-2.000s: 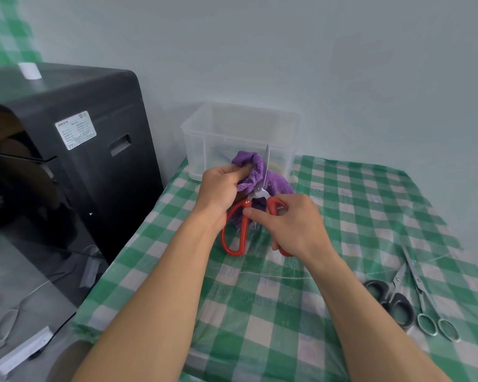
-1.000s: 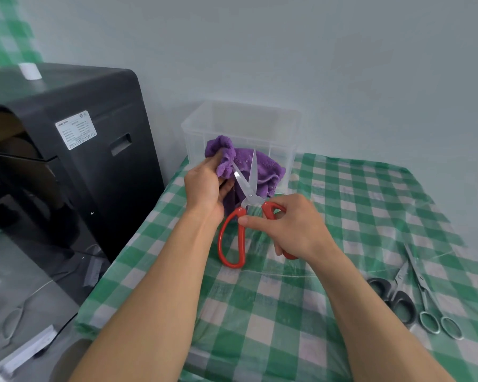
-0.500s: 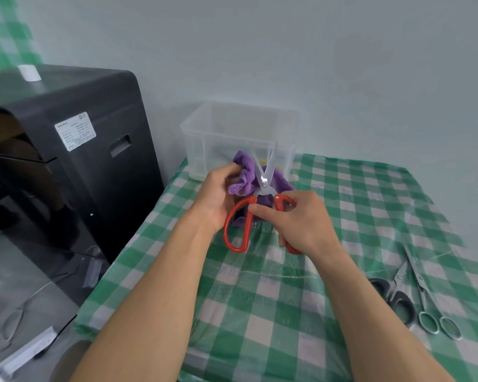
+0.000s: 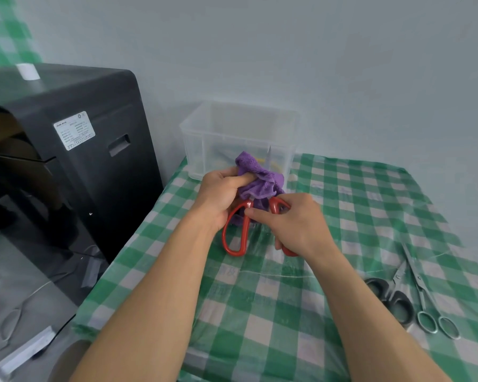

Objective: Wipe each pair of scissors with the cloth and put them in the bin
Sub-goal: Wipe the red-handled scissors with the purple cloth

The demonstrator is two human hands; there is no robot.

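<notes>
Cloth [image 4: 260, 179] back over seemingly closed blades [image 4: 269, 156], left hand [image 4: 221, 191] gripping it, right hand [image 4: 293, 224] holding red scissors [image 4: 245, 232]

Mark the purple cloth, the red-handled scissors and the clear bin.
purple cloth [image 4: 262, 180]: head view, on its bunched folds
red-handled scissors [image 4: 245, 232]: head view, on the left handle loop
clear bin [image 4: 202, 158]: head view, on its front wall

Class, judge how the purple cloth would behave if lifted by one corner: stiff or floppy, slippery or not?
Probably floppy: the purple cloth bunches into soft folds where the left hand grips it. Likely easy to grip, since its surface looks fuzzy.
</notes>
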